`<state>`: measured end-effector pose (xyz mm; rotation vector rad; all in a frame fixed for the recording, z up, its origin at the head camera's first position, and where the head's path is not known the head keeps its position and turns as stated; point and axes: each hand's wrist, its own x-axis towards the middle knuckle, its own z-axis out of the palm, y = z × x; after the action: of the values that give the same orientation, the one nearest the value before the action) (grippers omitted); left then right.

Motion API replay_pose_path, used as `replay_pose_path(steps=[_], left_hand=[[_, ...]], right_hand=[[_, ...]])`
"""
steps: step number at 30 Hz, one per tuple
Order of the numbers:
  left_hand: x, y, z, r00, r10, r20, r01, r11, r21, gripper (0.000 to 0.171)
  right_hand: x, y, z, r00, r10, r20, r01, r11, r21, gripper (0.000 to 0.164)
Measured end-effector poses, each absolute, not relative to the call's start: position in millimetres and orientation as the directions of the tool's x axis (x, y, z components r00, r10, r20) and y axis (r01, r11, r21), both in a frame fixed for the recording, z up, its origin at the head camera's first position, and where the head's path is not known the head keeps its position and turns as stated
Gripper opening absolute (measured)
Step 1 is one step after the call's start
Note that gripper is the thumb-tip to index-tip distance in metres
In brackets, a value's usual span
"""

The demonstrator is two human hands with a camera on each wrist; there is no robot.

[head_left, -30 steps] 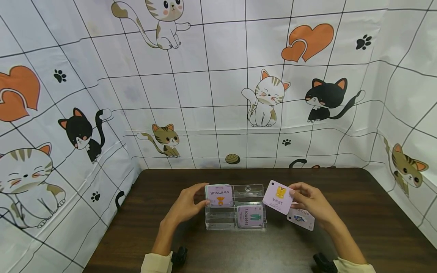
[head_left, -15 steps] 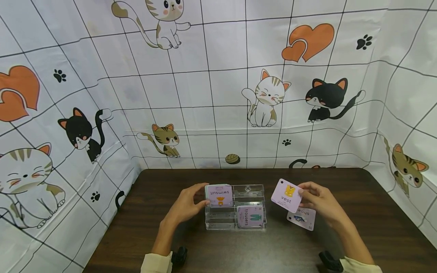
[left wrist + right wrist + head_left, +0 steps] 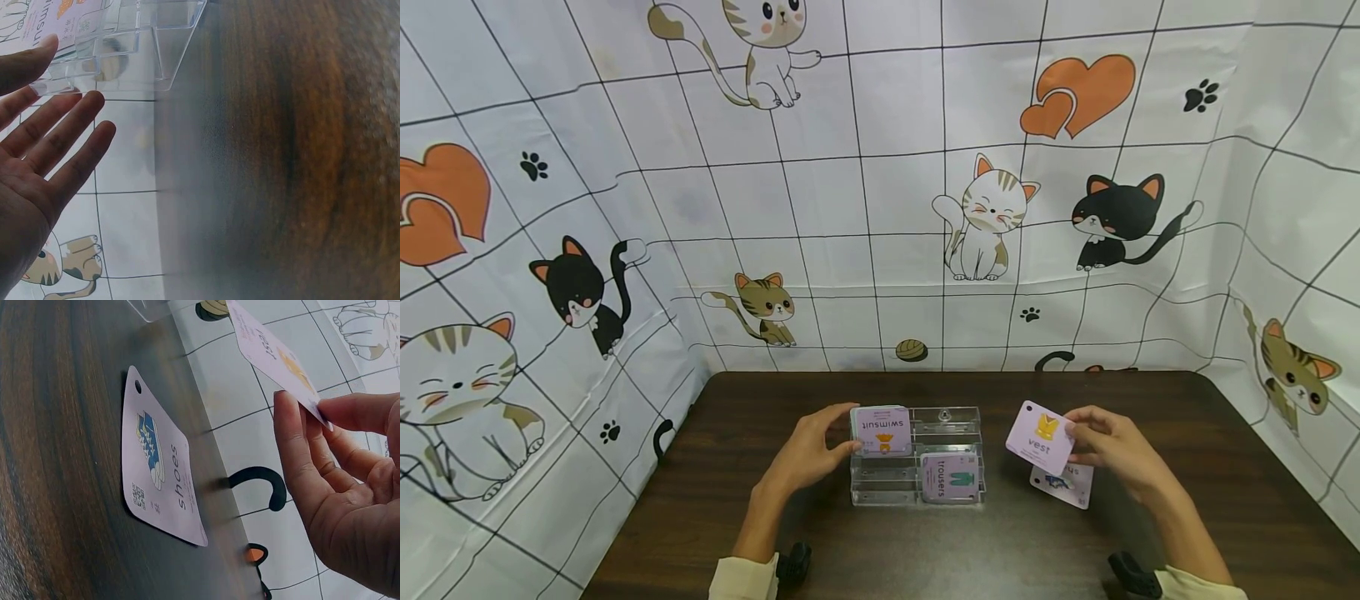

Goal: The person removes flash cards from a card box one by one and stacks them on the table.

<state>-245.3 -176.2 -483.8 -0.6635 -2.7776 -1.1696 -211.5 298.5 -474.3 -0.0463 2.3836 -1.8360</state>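
Note:
My right hand (image 3: 1115, 450) pinches a lilac flash card with a yellow vest (image 3: 1039, 438) by its right edge, tilted above the table. Partly below it, a flash card with blue shoes (image 3: 150, 450) lies face up on the table. My left hand (image 3: 811, 450) holds the left end of a clear stepped card stand (image 3: 883, 497), thumb in front and forefinger behind. The other left fingers are spread in the left wrist view. A swimsuit card (image 3: 882, 431), with other card edges behind it, stands in the upper left. A trousers card (image 3: 950, 477) stands in the lower right.
Everything is on a dark wooden table (image 3: 737, 517). A white cloth with cats and grid lines (image 3: 880, 208) hangs behind it and at both sides. Black camera mounts are worn at both wrists.
My right hand has moved to the right with the vest card, away from the stand, over the shoes card. The left hand and the stand have stayed in place.

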Motion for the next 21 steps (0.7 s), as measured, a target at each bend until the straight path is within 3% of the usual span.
replay_pose_path(steps=[21], left_hand=[[-247.6,-177.5,-484.9,-0.896,0.388,0.218,0.427,0.611,0.666,0.061]], right_hand=[[-210.1,318.2,-480.1,-0.968,-0.178,-0.175,0.112,0.317,-0.942,0.034]])
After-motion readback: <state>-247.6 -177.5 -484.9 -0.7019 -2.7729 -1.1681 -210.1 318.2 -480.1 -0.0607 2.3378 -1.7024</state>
